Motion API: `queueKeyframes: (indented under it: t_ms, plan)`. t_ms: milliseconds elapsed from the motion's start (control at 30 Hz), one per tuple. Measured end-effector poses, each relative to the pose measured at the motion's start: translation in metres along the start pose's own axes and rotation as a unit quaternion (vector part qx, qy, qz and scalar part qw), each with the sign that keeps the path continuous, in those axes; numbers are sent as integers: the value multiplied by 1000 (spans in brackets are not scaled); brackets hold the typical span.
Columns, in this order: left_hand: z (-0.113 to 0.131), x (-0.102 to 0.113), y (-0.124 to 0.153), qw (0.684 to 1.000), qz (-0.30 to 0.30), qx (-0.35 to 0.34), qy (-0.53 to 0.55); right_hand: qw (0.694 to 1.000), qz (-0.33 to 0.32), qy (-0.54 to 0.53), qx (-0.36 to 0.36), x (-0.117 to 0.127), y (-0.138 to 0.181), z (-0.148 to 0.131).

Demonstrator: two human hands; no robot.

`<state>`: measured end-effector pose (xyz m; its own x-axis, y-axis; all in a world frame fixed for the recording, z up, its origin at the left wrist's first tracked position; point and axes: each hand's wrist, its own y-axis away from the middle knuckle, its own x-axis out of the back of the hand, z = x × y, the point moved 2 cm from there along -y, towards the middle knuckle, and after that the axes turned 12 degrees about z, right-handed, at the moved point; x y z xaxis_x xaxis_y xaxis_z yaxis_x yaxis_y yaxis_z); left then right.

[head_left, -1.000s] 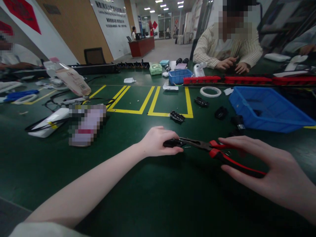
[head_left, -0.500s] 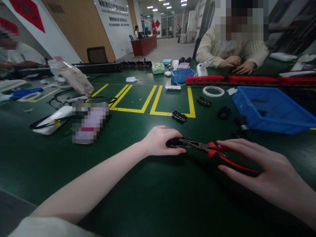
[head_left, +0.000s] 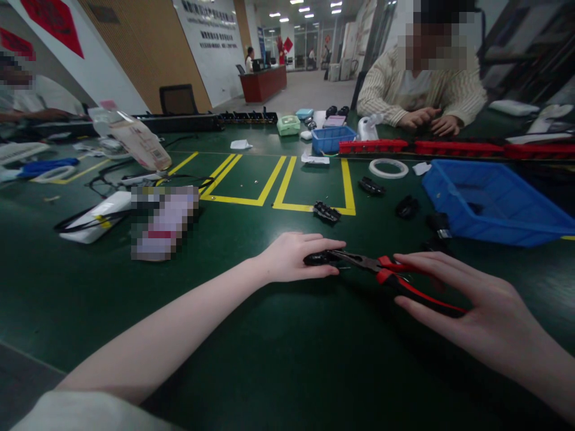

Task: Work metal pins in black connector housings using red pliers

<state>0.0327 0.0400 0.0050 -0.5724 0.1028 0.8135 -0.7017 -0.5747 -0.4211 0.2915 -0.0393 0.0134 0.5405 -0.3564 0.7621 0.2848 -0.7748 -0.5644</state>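
Note:
My left hand (head_left: 296,256) is closed around a small black part (head_left: 318,258), holding it low over the green table (head_left: 269,347). Red-and-black long-nose pliers (head_left: 386,270) lie in my right hand (head_left: 480,299), thumb on one handle and fingers along the other. The jaws of the pliers reach the right end of the black part; what exactly they bite on is too small to tell. A thin metal piece sticks out beside the jaws. Another black part (head_left: 327,212) rests just beyond my left hand, on the yellow tape.
A blue bin (head_left: 498,200) stands at the right, with several black parts (head_left: 408,206) near it. White tape roll (head_left: 389,168), a small blue basket (head_left: 333,139) and red strips (head_left: 458,146) lie farther back. Phone (head_left: 167,224) and bottle (head_left: 139,140) are left. A person (head_left: 422,90) sits opposite.
The fingers of my left hand have stretched slightly to the right over the black part. The pliers and my right hand have shifted a little left, still at the part.

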Motion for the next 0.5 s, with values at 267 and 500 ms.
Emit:
queueKeyframes:
  t_ms: [267, 500]
  plan:
    - [-1, 3, 0, 998, -9, 27, 61, 998, -18, -42, -35, -1, -3, -3]
    - [-3, 1, 0, 996, 0, 40, 81, 1000, -3, -20, -12, -2, -2, -6]
